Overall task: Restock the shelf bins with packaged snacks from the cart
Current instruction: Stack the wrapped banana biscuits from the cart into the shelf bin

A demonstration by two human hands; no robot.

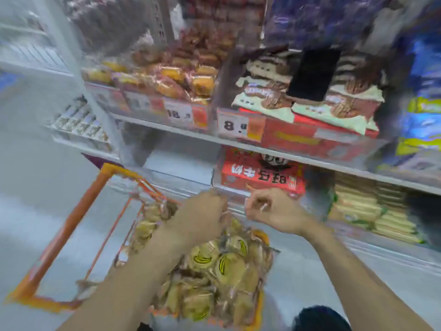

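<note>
Snack packs (pixel 222 266) heaped in orange cart (pixel 71 225), bottom centre. Left hand (pixel 202 218) curled down into the pile, grip on packs prob; right hand (pixel 269 211) curled, pinching sth small, can't tell what. Bins (pixel 167 111) up-frame, beyond both.

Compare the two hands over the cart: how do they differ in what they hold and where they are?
The left hand grips packaged snacks from the pile in the orange cart; the right hand is curled, and blur hides whether it holds anything. The left hand is directly above the snack pile; the right hand is beside it, nearer the red box on the lower shelf. Both are raised in front of the shelves.
</note>
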